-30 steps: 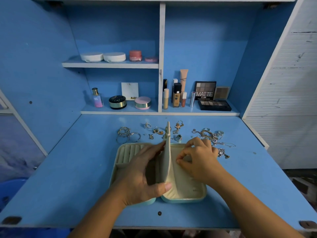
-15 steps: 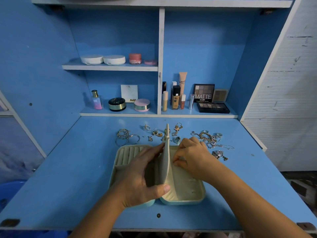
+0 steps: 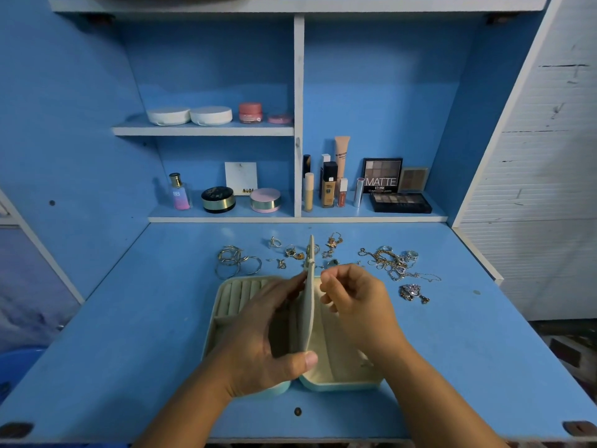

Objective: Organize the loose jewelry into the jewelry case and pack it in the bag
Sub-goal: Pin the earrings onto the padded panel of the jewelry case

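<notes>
Our right hand has lifted off the right half of the case, where a second ago its fingertips pressed the lining. It now hovers just right of the flap, fingers curled, and we cannot tell whether they pinch a piece. Our left hand still grips the flap upright at the case's middle. We judge that most of the sorting remains. The jewelry lies on the bench just behind the case, beyond the right hand's knuckles, not touching it.
</notes>
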